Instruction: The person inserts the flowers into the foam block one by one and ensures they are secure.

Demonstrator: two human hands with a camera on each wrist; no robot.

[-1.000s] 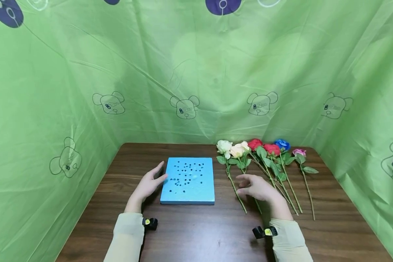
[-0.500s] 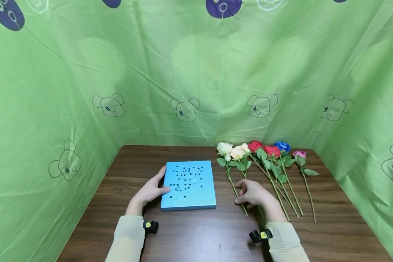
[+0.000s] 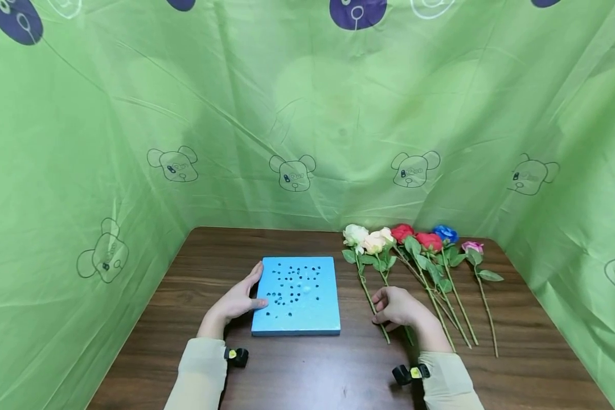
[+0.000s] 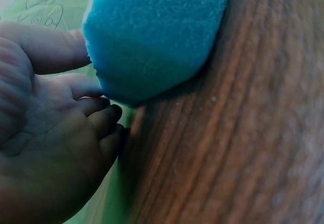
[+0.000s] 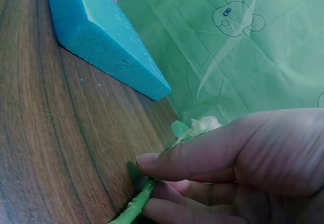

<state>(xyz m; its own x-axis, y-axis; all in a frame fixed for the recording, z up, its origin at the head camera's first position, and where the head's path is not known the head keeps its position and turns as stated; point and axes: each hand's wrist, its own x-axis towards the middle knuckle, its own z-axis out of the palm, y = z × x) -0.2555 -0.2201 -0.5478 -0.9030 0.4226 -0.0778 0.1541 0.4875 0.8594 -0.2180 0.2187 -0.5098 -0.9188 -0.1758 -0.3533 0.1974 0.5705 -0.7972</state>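
Observation:
A blue foam block (image 3: 307, 316), pitted with small holes on top, lies flat on the wooden table. My left hand (image 3: 238, 299) rests against its left side, the thumb lying over the top edge and the fingers stretched along the side. In the left wrist view, the thumb (image 4: 58, 49) touches the block's edge. Right of the block lies a white rose (image 3: 356, 236) with a long green stem. Low on that stem (image 5: 134, 206), my right hand (image 3: 402, 307) pinches it between thumb and fingers; the fingers partly hide the stem there.
Beside the white rose lie cream roses (image 3: 376, 242), red roses (image 3: 429, 242), a blue rose (image 3: 446, 233) and a pink rose (image 3: 472, 246), stems toward me. A green patterned cloth (image 3: 307, 114) surrounds the table (image 3: 297, 370) at the back and sides.
My left hand has moved onto the block's edge, its thumb now on the top face. My right hand has come down and taken hold of the white rose's stem.

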